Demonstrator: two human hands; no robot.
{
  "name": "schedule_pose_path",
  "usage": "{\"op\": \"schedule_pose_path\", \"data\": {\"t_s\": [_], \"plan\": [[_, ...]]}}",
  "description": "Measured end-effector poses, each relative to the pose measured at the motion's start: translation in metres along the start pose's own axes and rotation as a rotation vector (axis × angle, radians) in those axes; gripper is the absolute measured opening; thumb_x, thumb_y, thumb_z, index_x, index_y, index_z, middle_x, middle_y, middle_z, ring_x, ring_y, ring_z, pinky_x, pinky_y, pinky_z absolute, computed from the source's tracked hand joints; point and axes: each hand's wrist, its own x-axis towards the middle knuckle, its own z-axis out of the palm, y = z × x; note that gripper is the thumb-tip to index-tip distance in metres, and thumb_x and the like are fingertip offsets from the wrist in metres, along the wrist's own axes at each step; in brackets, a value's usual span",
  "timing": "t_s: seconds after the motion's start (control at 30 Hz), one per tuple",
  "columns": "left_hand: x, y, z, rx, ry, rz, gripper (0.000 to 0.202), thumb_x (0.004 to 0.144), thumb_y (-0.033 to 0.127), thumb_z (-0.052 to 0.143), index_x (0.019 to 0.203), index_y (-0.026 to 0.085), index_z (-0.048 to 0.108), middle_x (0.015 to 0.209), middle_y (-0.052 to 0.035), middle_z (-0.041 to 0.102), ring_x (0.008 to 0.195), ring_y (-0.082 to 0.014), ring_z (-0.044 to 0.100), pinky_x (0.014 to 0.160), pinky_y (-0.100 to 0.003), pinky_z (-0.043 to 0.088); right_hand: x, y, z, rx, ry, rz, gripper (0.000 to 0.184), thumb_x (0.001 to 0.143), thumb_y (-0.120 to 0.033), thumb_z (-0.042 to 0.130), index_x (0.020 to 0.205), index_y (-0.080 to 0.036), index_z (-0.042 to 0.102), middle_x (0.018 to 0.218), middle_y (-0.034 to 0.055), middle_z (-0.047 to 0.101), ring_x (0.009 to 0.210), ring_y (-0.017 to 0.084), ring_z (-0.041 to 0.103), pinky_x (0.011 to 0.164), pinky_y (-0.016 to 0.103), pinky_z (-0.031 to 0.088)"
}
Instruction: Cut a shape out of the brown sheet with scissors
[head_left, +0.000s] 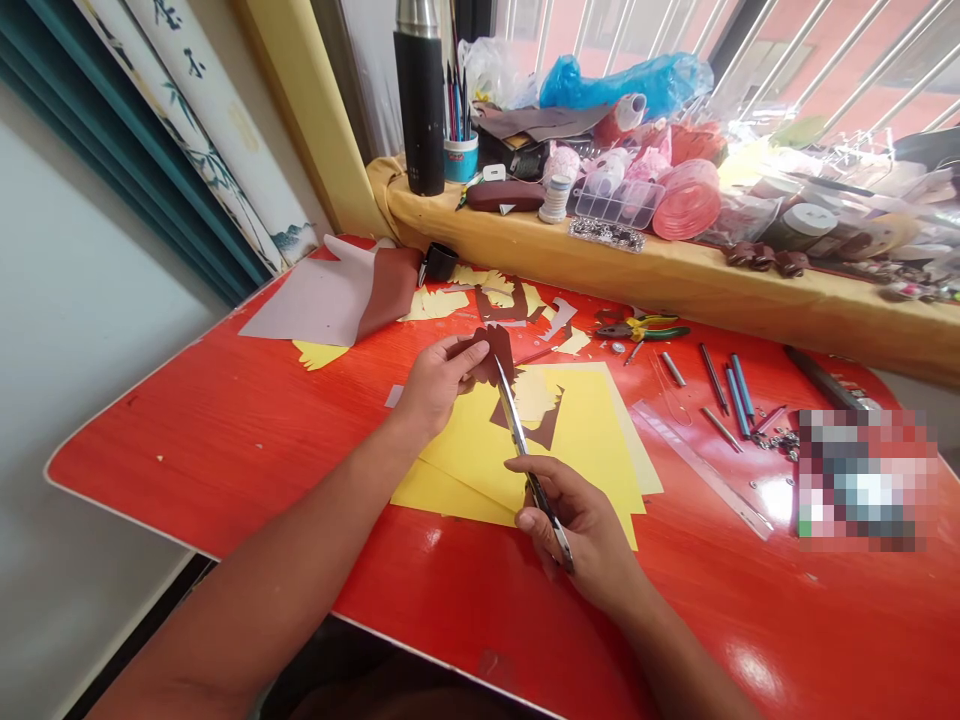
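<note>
My left hand (442, 378) pinches a small dark brown piece of paper or thin leather (495, 350) above the table. Through the handles of a pair of scissors (517, 425) go the fingers of my right hand (574, 515), closed around them. The scissors' blades point up and away, and their tips meet the lower edge of the brown piece; whether they bite into it I cannot tell. Below lie yellow sheets (465, 470), overlapping, with a brown offcut (541, 436) and a pale yellow scrap (536, 395) on top.
Brown and yellow scraps (495, 290) lie at the back of the red table (225, 430). To the right are pliers (641, 328), a clear ruler (705, 470) and several pens (739, 395). A black thermos (420, 110) stands on the crowded sill (480, 235).
</note>
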Motion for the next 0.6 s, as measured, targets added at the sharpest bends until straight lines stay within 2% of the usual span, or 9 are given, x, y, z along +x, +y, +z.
{"op": "schedule_pose_path", "data": {"t_s": [0.13,0.23,0.4,0.5,0.6], "plan": [[0.003,0.002,0.0,-0.07,0.087,-0.003,0.041,0.068,0.041,0.103,0.082,0.02,0.071,0.076,0.0016,0.065,0.057,-0.0075,0.044,0.05,-0.025,0.034,0.0,0.002,0.001,0.001,-0.011,0.008,0.058,0.095,-0.063,0.087,0.134,-0.022,0.075,0.061,-0.0104,0.051,0.041,0.013,0.051,0.045,0.027,0.039],[0.003,0.004,0.0,-0.094,0.117,-0.011,0.043,0.067,0.041,0.103,0.086,0.02,0.071,0.074,0.002,0.066,0.059,-0.0087,0.052,0.052,-0.024,0.041,0.0,0.002,0.001,-0.002,0.011,-0.009,0.053,0.096,-0.061,0.087,0.131,-0.022,0.077,0.059,-0.0103,0.052,0.039,0.013,0.05,0.045,0.027,0.039],[-0.002,0.004,0.002,-0.086,0.08,-0.042,0.041,0.07,0.037,0.1,0.093,0.021,0.07,0.082,-0.0002,0.075,0.065,-0.0128,0.066,0.064,-0.028,0.053,0.001,-0.002,0.0,0.002,0.146,-0.064,0.045,0.096,-0.059,0.087,0.121,-0.022,0.078,0.06,-0.01,0.052,0.037,0.012,0.05,0.044,0.028,0.038],[-0.006,0.003,0.004,-0.042,0.03,-0.071,0.04,0.072,0.039,0.098,0.094,0.021,0.07,0.082,-0.0011,0.077,0.065,-0.0146,0.07,0.067,-0.029,0.055,0.003,-0.005,-0.002,-0.004,0.203,-0.084,0.044,0.095,-0.058,0.087,0.119,-0.023,0.078,0.06,-0.0106,0.05,0.036,0.012,0.051,0.044,0.028,0.038],[-0.007,0.002,0.006,-0.036,0.02,-0.09,0.041,0.073,0.04,0.098,0.096,0.021,0.069,0.084,-0.0015,0.079,0.065,-0.0156,0.073,0.067,-0.029,0.055,0.004,-0.007,-0.002,0.003,0.197,-0.077,0.045,0.094,-0.059,0.087,0.119,-0.023,0.078,0.059,-0.0109,0.049,0.036,0.012,0.051,0.044,0.027,0.037]]}}
